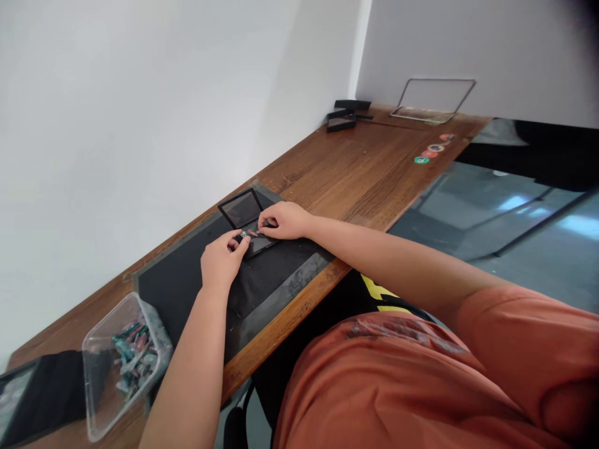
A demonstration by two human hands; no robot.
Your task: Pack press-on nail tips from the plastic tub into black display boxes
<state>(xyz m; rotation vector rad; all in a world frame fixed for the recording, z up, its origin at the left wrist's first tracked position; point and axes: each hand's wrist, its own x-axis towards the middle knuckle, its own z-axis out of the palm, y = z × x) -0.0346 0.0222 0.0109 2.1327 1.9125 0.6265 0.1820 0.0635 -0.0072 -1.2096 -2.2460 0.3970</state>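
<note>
A small black hinged case [264, 243] lies on a dark mat [187, 255], its framed, see-through lid [241, 209] raised at the back. Over the case's base sits a small multicoloured piece [253, 233], pale and pinkish, too small to name. My left hand [222, 259] pinches the left end of it between thumb and fingers. From the other side, my right hand [284, 220] has its thumb and forefinger closed at the right end. The right fingertips partly cover the case.
A clear plastic tub [88, 374] with several small greenish and pinkish pieces [135, 355] stands at the left. Black frames [340, 120], a wire stand [433, 80] and round stickers [429, 154] are at the table's far end. A wall [140, 112] runs behind the wooden table [327, 162].
</note>
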